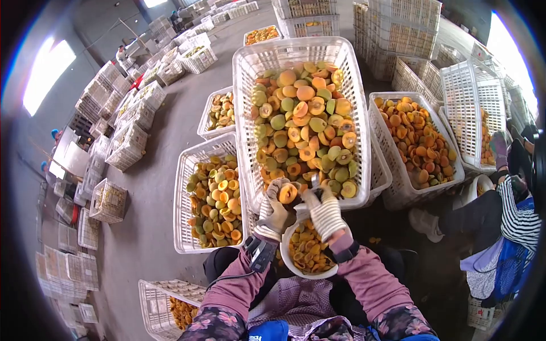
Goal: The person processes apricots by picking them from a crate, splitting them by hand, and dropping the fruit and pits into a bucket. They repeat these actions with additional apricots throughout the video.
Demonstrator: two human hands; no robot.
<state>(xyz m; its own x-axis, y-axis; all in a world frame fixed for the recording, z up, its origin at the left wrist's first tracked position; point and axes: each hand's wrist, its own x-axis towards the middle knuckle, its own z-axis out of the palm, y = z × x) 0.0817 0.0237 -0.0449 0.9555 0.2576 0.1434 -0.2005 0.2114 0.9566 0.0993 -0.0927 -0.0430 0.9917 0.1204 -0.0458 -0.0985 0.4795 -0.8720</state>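
Floor (149, 187): grey, crates (114, 213) around.
Apricot (288, 194): at 6 o'clock edge of central crate (243, 113); likely light, soft, slippery where cut, easily bruised; best held by skin side.
Left hand (276, 209): fingers closed round apricot.
Right hand (324, 210): curled, seemingly gripping metal tool (315, 180); blurred.
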